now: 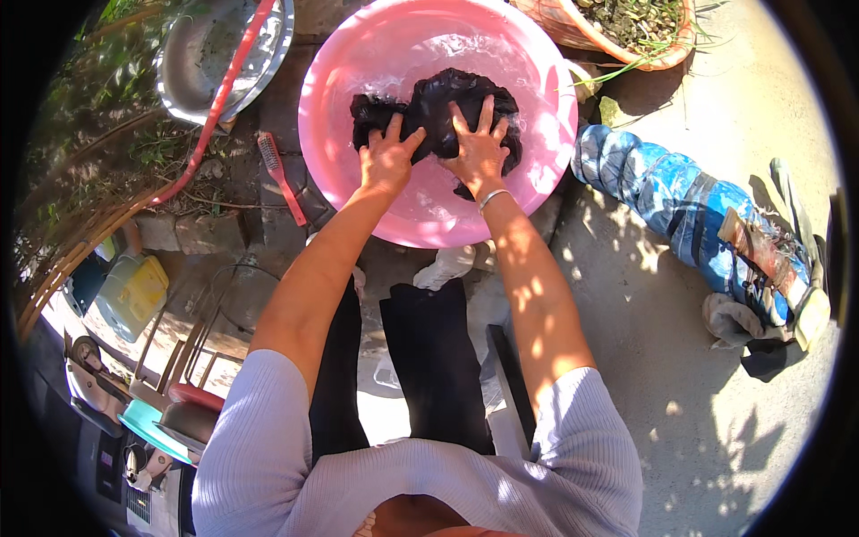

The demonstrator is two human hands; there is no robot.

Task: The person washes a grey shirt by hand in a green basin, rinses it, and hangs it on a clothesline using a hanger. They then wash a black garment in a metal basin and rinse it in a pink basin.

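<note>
Black cloth (438, 115) sat bunched around the middle of the pink basin (315, 134), in shallow water (416, 213), clear of the rim. Right hand (480, 159) was splayed on top of its bigger lump, fingers apart, not clenched. Left hand (386, 164) had fingers spread over the smaller lump — couldn't tell if the tips pinched any fabric.

Handling, my read: soft, limp, heavy when soaked, maybe slippery, not fragile. Best hold — a full fistful of folds in each lump, not a loose edge.

Materials: cloth creased and matte, with wet glints; basin round, smooth, looked like plastic. Red bristle brush (284, 182), long straight handle, lay on the ground off the basin's left edge.
</note>
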